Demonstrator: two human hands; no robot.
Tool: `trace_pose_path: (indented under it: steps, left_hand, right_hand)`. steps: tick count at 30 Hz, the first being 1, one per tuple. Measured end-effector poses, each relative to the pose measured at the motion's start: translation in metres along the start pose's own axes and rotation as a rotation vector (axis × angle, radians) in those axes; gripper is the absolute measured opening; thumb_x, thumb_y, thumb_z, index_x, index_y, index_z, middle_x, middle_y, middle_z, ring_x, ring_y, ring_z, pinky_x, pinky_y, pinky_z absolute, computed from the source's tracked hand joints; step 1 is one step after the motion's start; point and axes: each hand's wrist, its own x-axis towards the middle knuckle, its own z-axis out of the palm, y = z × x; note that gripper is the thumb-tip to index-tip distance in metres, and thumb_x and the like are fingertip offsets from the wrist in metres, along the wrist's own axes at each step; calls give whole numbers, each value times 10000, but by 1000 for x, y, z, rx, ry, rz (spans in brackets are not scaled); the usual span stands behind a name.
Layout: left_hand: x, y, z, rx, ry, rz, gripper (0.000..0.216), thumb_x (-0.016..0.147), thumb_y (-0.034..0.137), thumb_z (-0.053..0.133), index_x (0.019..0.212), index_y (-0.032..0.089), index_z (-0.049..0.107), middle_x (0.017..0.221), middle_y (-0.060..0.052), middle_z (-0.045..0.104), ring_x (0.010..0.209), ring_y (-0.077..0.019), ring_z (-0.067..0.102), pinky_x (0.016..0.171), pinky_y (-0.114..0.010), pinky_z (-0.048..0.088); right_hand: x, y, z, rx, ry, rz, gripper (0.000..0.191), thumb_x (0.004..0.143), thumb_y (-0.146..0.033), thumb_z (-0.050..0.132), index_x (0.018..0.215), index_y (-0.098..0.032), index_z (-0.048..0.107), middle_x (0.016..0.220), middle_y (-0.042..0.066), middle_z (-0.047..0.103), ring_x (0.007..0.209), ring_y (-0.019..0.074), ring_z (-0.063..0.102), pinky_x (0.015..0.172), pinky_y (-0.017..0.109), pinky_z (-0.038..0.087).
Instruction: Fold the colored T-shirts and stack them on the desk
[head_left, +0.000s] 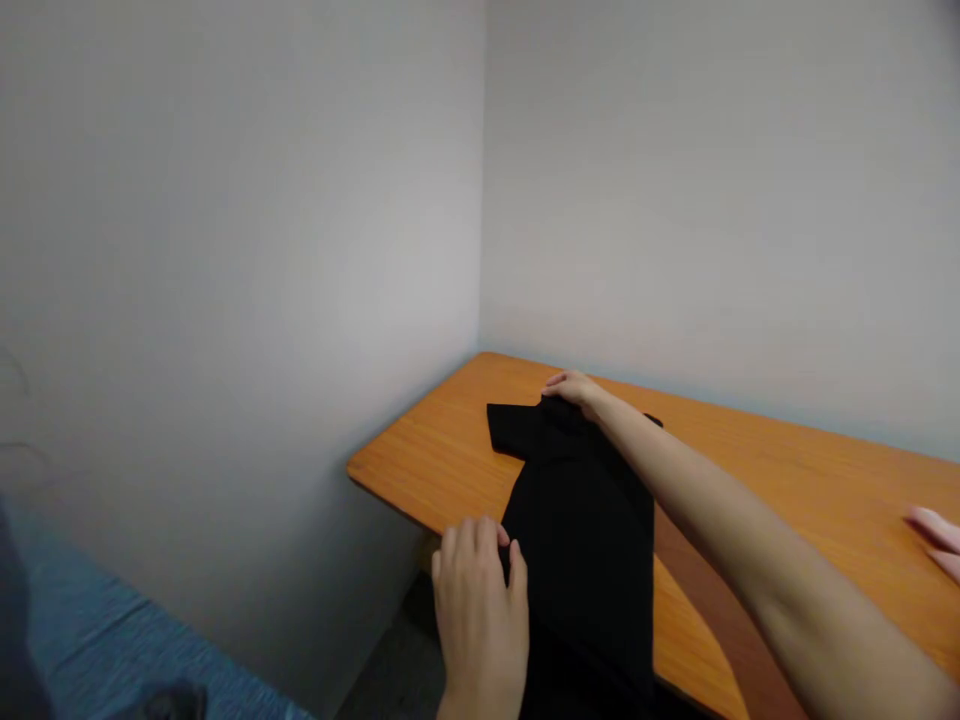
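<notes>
A black garment (581, 510), folded lengthways with one short sleeve sticking out to the left, lies on the orange wooden table (787, 480) and hangs over its near edge. My left hand (480, 590) pinches the garment's near left edge at the table's front edge. My right hand (574, 388) reaches across the cloth and rests on its far end, near the collar, fingers bent onto the fabric. My right forearm lies over the garment's right side.
The table stands in a corner between two plain grey walls. Another person's fingertips (937, 540) rest on the table at the far right edge of view. Blue cloth (112, 640) shows at the lower left, below the table.
</notes>
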Motion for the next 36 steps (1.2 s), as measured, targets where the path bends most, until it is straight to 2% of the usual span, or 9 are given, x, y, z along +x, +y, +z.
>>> trace_pose_path:
  steps: [6,11,16,20,23,26,28,32,36]
  left_hand:
    - [-6,-7,8,-84,-55,-4,93,875,184,434,807,242,460,832,-57,558,813,-250,553,728,-417,443]
    - [10,-17,-12,-91,-165,39,66,883,242,454,829,244,492,822,-49,589,789,-232,588,708,-389,466]
    - [87,-34,-22,173,-176,146,237,973,357,395,902,201,560,914,-80,652,889,-255,613,808,-397,459]
    - [174,-36,20,400,-283,180,453,1006,415,284,1015,111,618,1028,-169,670,999,-295,622,874,-388,449]
    - [221,-33,62,456,-302,138,575,970,520,352,1071,25,626,1131,-262,628,1138,-367,562,960,-431,415]
    - [246,-34,90,474,-342,114,608,870,584,548,1075,19,636,1190,-284,598,1206,-395,515,1003,-457,395]
    - [256,-36,98,459,-402,117,490,854,533,611,1026,76,653,1142,-215,639,1155,-334,565,983,-443,423]
    - [277,-37,95,386,-482,126,315,918,432,571,969,127,632,975,-82,674,935,-208,644,871,-398,498]
    - [292,-18,87,249,-479,138,271,874,379,628,973,129,597,856,-57,667,788,-184,647,725,-314,508]
  right_hand:
    - [8,-3,24,101,-61,-20,149,934,-266,592,861,-136,580,674,19,595,614,135,590,624,255,528]
    - [-12,-3,11,130,-112,-180,188,954,-293,502,1085,-164,540,952,98,667,841,182,657,800,340,562]
    - [-63,40,5,-149,87,-333,239,832,-226,578,1061,-157,580,1224,162,563,1217,319,487,1098,514,333]
    - [-105,65,32,-653,90,-362,659,897,-559,480,1399,-134,459,1522,198,277,1388,435,231,1068,659,252]
    - [-120,71,56,-787,49,-293,852,903,-698,350,1519,-111,306,1582,187,69,1436,439,30,1082,708,77]
    - [-124,72,65,-783,84,-314,907,895,-744,279,1532,-98,281,1577,189,47,1438,433,12,1090,689,-20]
    - [-124,72,65,-754,91,-326,943,879,-777,247,1533,-99,281,1576,178,57,1439,431,14,1097,677,-34]
    - [-125,65,60,-724,101,-345,997,862,-809,202,1535,-75,260,1570,174,61,1445,409,5,1121,644,-38]
    - [-133,55,58,-711,49,-327,1071,866,-810,188,1507,47,229,1556,214,34,1453,372,-12,1181,533,28]
